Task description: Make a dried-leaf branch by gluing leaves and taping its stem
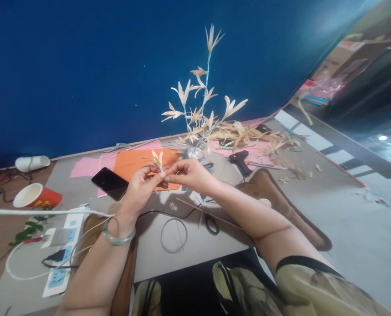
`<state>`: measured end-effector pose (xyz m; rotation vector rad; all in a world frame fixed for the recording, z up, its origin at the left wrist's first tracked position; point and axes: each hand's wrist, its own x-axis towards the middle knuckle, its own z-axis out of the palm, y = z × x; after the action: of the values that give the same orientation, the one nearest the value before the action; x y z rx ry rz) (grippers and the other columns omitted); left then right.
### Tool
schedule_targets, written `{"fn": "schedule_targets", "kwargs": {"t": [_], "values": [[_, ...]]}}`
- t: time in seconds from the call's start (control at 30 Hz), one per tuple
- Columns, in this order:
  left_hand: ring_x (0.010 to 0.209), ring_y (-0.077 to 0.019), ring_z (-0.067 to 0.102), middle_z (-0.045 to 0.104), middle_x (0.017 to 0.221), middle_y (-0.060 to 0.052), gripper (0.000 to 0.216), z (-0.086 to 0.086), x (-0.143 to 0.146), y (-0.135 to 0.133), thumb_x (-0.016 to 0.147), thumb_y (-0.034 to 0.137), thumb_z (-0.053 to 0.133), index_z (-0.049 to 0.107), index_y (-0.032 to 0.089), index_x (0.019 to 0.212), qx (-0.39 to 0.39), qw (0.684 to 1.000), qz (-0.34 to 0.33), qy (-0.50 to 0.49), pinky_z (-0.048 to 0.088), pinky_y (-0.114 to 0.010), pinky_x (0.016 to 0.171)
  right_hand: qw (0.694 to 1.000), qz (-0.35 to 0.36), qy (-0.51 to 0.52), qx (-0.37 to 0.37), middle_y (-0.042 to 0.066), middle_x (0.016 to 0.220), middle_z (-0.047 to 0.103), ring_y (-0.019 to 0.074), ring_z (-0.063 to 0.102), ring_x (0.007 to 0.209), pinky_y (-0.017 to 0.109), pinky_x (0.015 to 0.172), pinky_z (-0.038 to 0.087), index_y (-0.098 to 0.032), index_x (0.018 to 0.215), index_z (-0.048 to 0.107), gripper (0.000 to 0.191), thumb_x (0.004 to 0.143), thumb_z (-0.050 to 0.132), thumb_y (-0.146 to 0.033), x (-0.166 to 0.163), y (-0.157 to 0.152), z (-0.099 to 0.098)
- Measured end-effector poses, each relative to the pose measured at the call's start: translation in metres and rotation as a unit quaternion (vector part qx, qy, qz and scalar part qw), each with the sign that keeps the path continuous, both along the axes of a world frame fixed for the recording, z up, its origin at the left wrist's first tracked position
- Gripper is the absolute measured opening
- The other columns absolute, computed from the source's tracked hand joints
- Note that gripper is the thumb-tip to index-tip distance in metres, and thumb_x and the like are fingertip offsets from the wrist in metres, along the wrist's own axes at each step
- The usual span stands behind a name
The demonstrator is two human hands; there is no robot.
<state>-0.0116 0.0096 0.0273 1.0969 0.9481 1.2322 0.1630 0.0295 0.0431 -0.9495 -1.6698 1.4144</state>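
you reach both arms forward over the desk (195,252), forearms slanting inward so that your hands meet near the middle. your left hand (143,182) is raised with its fingers curled, thumb and forefinger holding the pale dried flower (157,159) by its light blue stem, petals pointing up. your right hand (195,173) comes in from the other side, back of the hand up, thumb and forefinger narrowed tip to tip beside the foot of that stem; what lies between them is too small to tell. a pale green bracelet (119,238) rings your left wrist.

beyond your hands, a branch (203,103) of similar flowers stands upright before the blue wall (83,79), with dried husks (238,131) heaped to its right and a glue gun (240,163) just in front of them. an orange sheet (132,161) lies behind your left hand, a phone (109,183) beside it. farther left are a red paper cup (47,196), tipped over, and a power strip (57,281). nearer your lap lie a wire ring (162,228) and scissors (211,224).
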Motion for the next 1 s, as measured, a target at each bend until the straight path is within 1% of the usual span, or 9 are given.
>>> {"fn": "schedule_targets", "kwargs": {"t": [0.13, 0.27, 0.33, 0.5, 0.6, 0.7, 0.77, 0.87, 1.0], "values": [[0.059, -0.0104, 0.062, 0.059, 0.077, 0.002, 0.024, -0.001, 0.001, -0.001, 0.068, 0.028, 0.079, 0.06, 0.016, 0.075, -0.005, 1.0, -0.003, -0.014, 0.056, -0.027, 0.061, 1.0, 0.007, 0.002, -0.002, 0.004, 0.069, 0.07, 0.0134, 0.061, 0.066, 0.025, 0.06, 0.048, -0.013, 0.074, 0.072, 0.023, 0.071, 0.074, -0.036, 0.0, 0.0, 0.001], [0.06, -0.0102, 0.062, 0.06, 0.077, 0.002, 0.022, -0.001, 0.002, -0.002, 0.067, 0.026, 0.08, 0.061, 0.016, 0.074, 0.009, 1.0, 0.003, -0.024, 0.056, -0.026, 0.06, 1.0, 0.01, 0.015, -0.009, 0.004, 0.071, 0.07, 0.0125, 0.061, 0.067, 0.025, 0.064, 0.048, -0.013, 0.071, 0.07, 0.022, 0.073, 0.072, -0.034, -0.001, 0.001, -0.005], [0.063, -0.0117, 0.064, 0.062, 0.076, 0.001, 0.02, 0.0, 0.002, -0.002, 0.068, 0.025, 0.08, 0.064, 0.016, 0.075, 0.0, 1.0, -0.002, -0.028, 0.056, -0.027, 0.063, 0.999, 0.01, 0.033, -0.016, 0.004, 0.071, 0.07, 0.0117, 0.061, 0.067, 0.025, 0.066, 0.048, -0.013, 0.071, 0.068, 0.022, 0.074, 0.071, -0.034, -0.002, 0.002, -0.007], [0.07, -0.0135, 0.065, 0.069, 0.091, -0.005, 0.022, 0.002, 0.004, -0.001, 0.069, 0.026, 0.078, 0.073, 0.015, 0.088, -0.042, 0.998, -0.026, -0.044, 0.057, -0.031, 0.072, 0.994, 0.008, 0.087, -0.071, 0.001, 0.066, 0.067, 0.0098, 0.059, 0.063, 0.024, 0.065, 0.047, -0.013, 0.067, 0.066, 0.02, 0.071, 0.073, -0.032, -0.003, 0.006, -0.009], [0.077, -0.0142, 0.065, 0.066, 0.1, -0.006, 0.019, 0.0, 0.005, 0.0, 0.069, 0.027, 0.078, 0.075, 0.016, 0.084, -0.019, 0.999, -0.014, -0.035, 0.057, -0.029, 0.072, 0.991, -0.017, 0.094, -0.091, 0.0, 0.064, 0.066, 0.0089, 0.057, 0.06, 0.022, 0.059, 0.045, -0.014, 0.066, 0.066, 0.019, 0.067, 0.075, -0.031, -0.005, 0.007, -0.011], [0.083, -0.0151, 0.064, 0.062, 0.105, -0.006, 0.016, -0.003, 0.006, 0.0, 0.068, 0.029, 0.079, 0.075, 0.016, 0.077, 0.024, 0.999, 0.029, -0.009, 0.058, -0.027, 0.07, 0.993, -0.036, 0.078, -0.075, 0.0, 0.065, 0.066, 0.0084, 0.055, 0.058, 0.021, 0.055, 0.042, -0.014, 0.068, 0.065, 0.021, 0.068, 0.074, -0.033, -0.008, 0.006, -0.014], [0.081, -0.0143, 0.063, 0.061, 0.104, -0.006, 0.016, -0.004, 0.006, 0.0, 0.068, 0.03, 0.079, 0.074, 0.015, 0.073, 0.042, 0.998, 0.049, 0.004, 0.057, -0.026, 0.069, 0.995, -0.051, 0.061, -0.052, 0.001, 0.066, 0.066, 0.0085, 0.054, 0.058, 0.021, 0.056, 0.041, -0.013, 0.068, 0.066, 0.023, 0.068, 0.075, -0.035, -0.008, 0.005, -0.014], [0.074, -0.0114, 0.062, 0.06, 0.103, -0.006, 0.019, -0.005, 0.005, 0.001, 0.067, 0.031, 0.08, 0.072, 0.014, 0.07, 0.041, 0.997, 0.063, 0.013, 0.057, -0.025, 0.066, 0.997, -0.071, 0.032, -0.028, 0.002, 0.068, 0.067, 0.0093, 0.055, 0.06, 0.023, 0.058, 0.042, -0.013, 0.069, 0.065, 0.027, 0.066, 0.077, -0.037, -0.008, 0.005, -0.012], [0.067, -0.0085, 0.06, 0.061, 0.099, -0.005, 0.02, -0.005, 0.002, 0.006, 0.068, 0.031, 0.079, 0.071, 0.014, 0.073, 0.014, 0.999, 0.041, 0.0, 0.055, -0.023, 0.064, 0.997, -0.049, 0.031, -0.049, 0.001, 0.064, 0.064, 0.0084, 0.051, 0.055, 0.022, 0.052, 0.038, -0.014, 0.07, 0.065, 0.029, 0.068, 0.076, -0.04, -0.006, 0.006, -0.01]]}}
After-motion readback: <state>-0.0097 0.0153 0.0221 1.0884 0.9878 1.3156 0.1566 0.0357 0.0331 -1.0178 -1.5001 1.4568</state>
